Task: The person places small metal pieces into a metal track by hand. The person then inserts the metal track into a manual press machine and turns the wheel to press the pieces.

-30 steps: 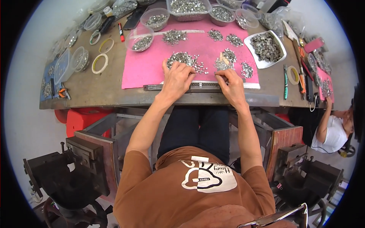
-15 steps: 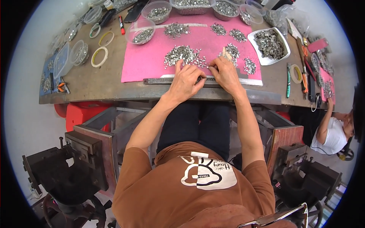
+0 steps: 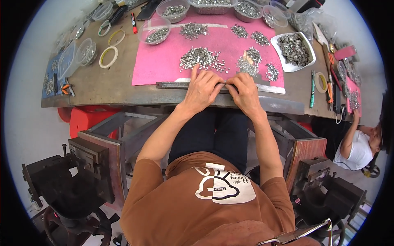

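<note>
1. The long grey metal strip (image 3: 174, 85) lies along the near edge of the pink rubber mat (image 3: 164, 61), and both hands sit right on it.
2. Left hand (image 3: 202, 88) and right hand (image 3: 246, 92) meet fingertip to fingertip, pinching something tiny and shiny over the strip; too small to tell what.
3. The loose pile of small silver metal pieces (image 3: 203, 59) is just beyond the left fingers.
4. Risk, I'd say: one knuckle nudge scatters that pile, or the pinched bit slips off the worn brown workbench (image 3: 111, 88).
</note>
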The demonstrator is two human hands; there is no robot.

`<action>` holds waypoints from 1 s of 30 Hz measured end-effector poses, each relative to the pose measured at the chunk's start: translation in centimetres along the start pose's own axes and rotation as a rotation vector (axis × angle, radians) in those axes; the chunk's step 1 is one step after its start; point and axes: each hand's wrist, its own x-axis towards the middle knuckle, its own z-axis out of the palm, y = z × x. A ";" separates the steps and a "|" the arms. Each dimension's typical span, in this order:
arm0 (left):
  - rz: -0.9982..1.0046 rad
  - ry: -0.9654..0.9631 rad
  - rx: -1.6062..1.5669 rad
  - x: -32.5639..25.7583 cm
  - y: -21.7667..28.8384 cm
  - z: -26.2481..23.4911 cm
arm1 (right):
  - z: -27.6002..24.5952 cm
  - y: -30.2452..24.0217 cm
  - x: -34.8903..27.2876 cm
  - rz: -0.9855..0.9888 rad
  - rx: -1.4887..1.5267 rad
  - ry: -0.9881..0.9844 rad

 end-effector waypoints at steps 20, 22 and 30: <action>-0.146 0.122 -0.152 0.3 0.1 0.0 | 1.5 2.6 2.8 0.203 0.005 -0.059; -0.133 0.127 -0.008 0.8 -0.5 -0.9 | 1.3 2.6 2.9 0.196 0.028 -0.065; -0.068 -0.289 0.236 1.8 -2.3 -1.5 | 1.2 2.7 3.0 0.242 0.138 -0.093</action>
